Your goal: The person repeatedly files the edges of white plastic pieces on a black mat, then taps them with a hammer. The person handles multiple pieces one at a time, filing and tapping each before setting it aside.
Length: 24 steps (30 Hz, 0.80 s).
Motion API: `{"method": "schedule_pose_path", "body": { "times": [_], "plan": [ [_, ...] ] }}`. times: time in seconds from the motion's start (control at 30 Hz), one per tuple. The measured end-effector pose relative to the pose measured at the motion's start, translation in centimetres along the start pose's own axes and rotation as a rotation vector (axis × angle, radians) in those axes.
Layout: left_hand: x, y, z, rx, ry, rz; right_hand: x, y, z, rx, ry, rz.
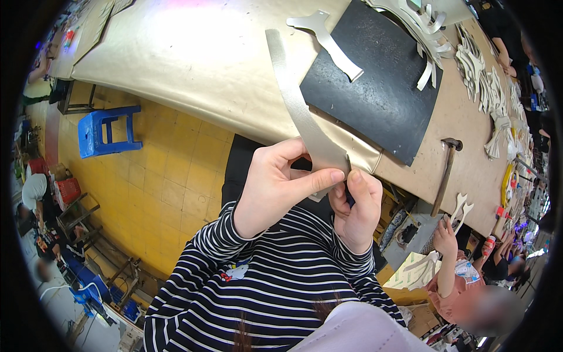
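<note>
A long, curved strip of silvery-beige sheet material point(293, 97), like leather, rises from between my hands toward the table. My left hand point(272, 185) is closed on its lower, wider end, with the thumb lying across it. Close against that end, my right hand point(359, 208) pinches a thin dark tool point(348, 163), whose tip stands up at the strip's edge. Fingers hide most of this tool, so its kind is unclear. The two thumbs nearly meet. Beyond the strip, a forked piece of the same material point(321, 36) lies partly on a black mat point(369, 88).
The table point(193, 64) is covered in gold-toned sheet on the left. A hammer point(447, 173) lies at its right front edge. Cut strips point(484, 76) are heaped farther right. A blue stool point(108, 132) stands on the yellow floor. At lower right, a co-worker's hand point(446, 237) holds pale forked pieces.
</note>
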<state>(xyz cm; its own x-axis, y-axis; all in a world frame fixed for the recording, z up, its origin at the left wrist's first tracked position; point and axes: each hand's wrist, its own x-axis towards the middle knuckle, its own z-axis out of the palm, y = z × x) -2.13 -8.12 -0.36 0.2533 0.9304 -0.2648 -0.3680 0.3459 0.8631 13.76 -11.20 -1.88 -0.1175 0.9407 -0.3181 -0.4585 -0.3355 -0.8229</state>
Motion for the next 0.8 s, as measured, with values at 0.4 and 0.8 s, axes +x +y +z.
{"method": "schedule_pose_path", "body": {
  "times": [0.4, 0.8],
  "plan": [
    [0.0, -0.31, -0.1, 0.032, 0.043, 0.044, 0.08, -0.14, 0.24, -0.006, 0.014, 0.016],
    [0.03, -0.31, -0.02, 0.04, 0.059, 0.046, 0.16, -0.1, 0.27, 0.002, 0.027, 0.034]
  ]
}}
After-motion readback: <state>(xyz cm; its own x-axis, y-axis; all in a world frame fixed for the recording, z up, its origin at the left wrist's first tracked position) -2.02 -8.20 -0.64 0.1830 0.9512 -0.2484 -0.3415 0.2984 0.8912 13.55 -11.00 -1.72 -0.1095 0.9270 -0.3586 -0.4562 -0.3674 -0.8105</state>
